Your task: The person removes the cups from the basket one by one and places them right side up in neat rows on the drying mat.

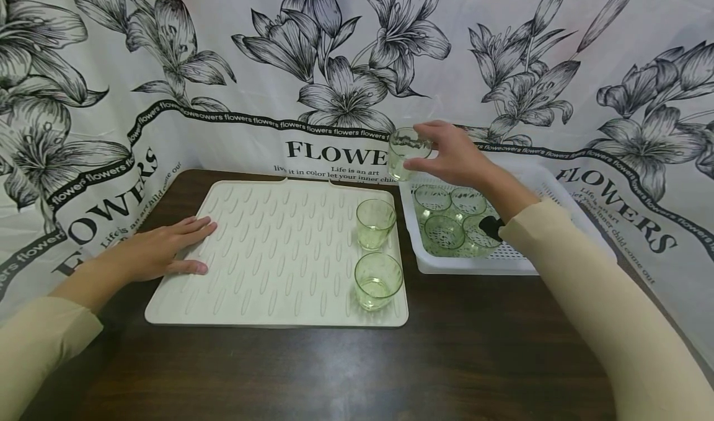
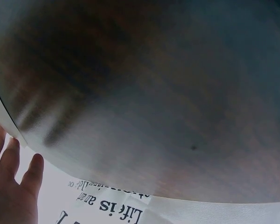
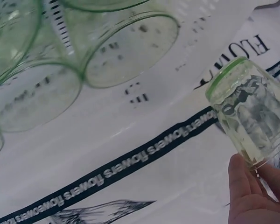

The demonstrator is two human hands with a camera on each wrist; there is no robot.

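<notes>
My right hand (image 1: pixel 450 154) grips a clear greenish glass (image 1: pixel 408 153) between thumb and fingers, up in the air near the back left corner of the white basket (image 1: pixel 480 266). The right wrist view shows that glass (image 3: pixel 252 109) held near one end by the fingertips. Several similar glasses (image 1: pixel 444 232) stand inside the basket. On the right side of the cream ridged mat (image 1: pixel 268 253) stand two more, a rear glass (image 1: pixel 376 224) and a front glass (image 1: pixel 378 281). With fingers spread, my left hand (image 1: pixel 167 247) rests on the mat's left edge.
Mat and basket lie on a dark brown wooden table (image 1: pixel 334 371), the basket to the right. Behind them hangs a white cloth (image 1: pixel 346 98) printed with black flowers and lettering. A small black object (image 1: pixel 491 229) sits at the right wrist.
</notes>
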